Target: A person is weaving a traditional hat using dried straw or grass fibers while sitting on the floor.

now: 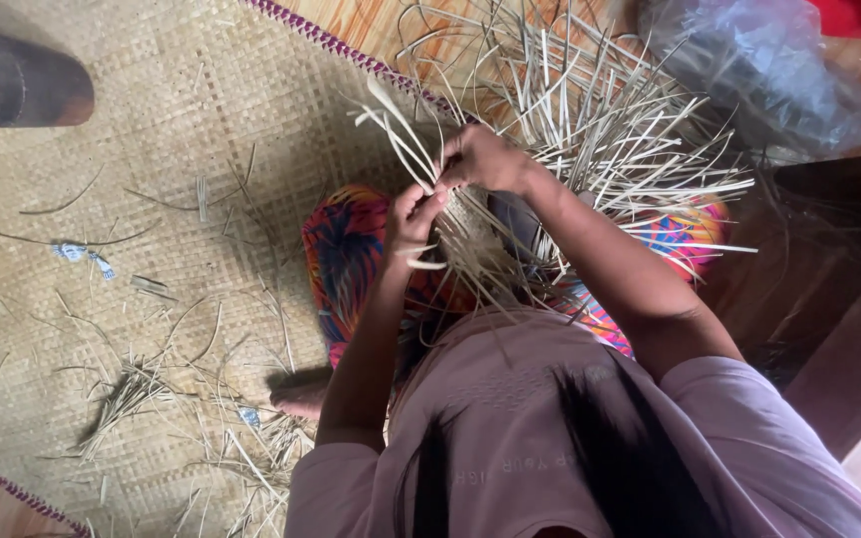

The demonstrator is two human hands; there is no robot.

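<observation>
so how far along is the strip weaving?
Done: a small woven patch sits under the hands. In hand: left hand and right hand each pinch pale strips at its edge. Left: most strips fan out loose and unwoven; trimmings litter the mat.

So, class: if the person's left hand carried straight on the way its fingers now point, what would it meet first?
Probably the right hand. The left hand points up and to the right, pinching pale straw strips just below it; depth is hard to judge, so strips may come first.
</observation>
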